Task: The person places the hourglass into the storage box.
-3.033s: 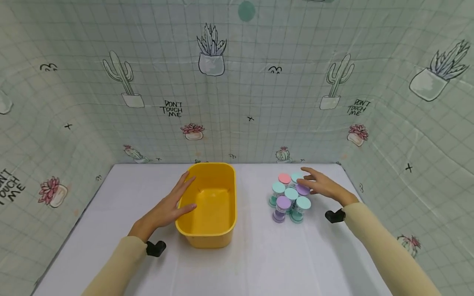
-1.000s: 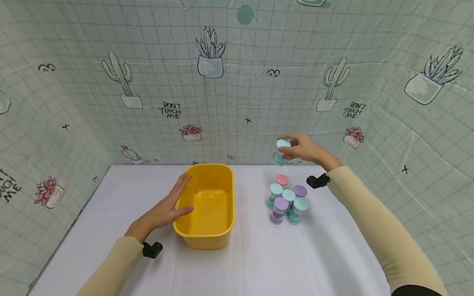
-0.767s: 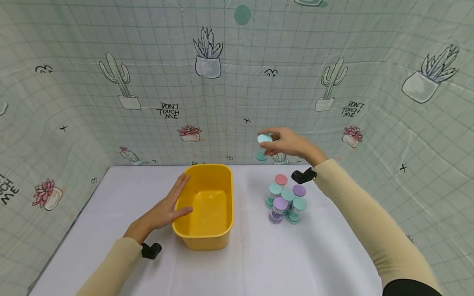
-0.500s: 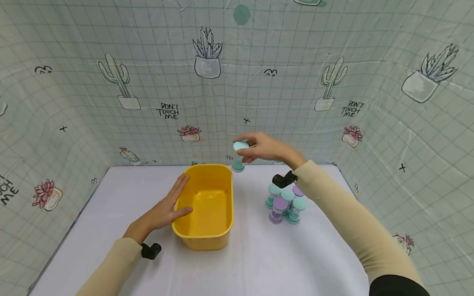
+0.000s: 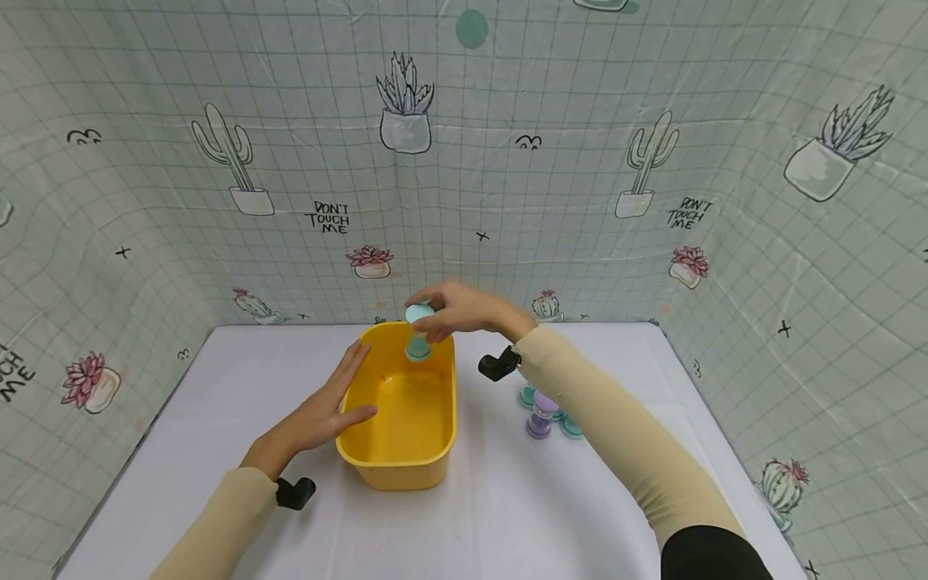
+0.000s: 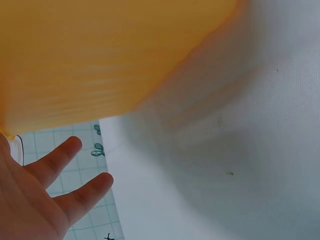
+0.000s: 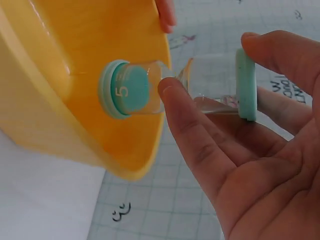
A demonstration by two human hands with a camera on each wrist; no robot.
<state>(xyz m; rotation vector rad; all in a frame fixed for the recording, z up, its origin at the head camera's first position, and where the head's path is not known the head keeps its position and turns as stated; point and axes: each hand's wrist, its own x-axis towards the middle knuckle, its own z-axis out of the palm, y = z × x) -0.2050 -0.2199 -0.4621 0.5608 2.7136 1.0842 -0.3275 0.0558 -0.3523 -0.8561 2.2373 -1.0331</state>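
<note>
My right hand [image 5: 464, 310] holds a sand timer [image 7: 135, 87] with mint-green caps and a clear glass body, a "5" printed at one end. Fingers and thumb pinch it near the upper cap and around the glass. In the head view it hangs upright over the far part of the yellow plastic bin [image 5: 395, 477], its lower cap inside the rim's outline. My left hand [image 5: 322, 415] rests on the bin's left rim, fingers straight and spread, thumb over the inside. The left wrist view shows two extended fingers [image 6: 82, 197] beside the bin's outer wall.
Right of the bin stand several more sand timers, partly hidden behind my right forearm; a purple-capped timer [image 5: 540, 419] shows best. The white table [image 5: 493, 515] ends at a patterned cloth backdrop [image 5: 464, 177] behind and at both sides.
My right hand took a mint sand timer from the back of the group, lifted it and carried it left, then lowered it over the bin. My left hand has stayed at the rim.
</note>
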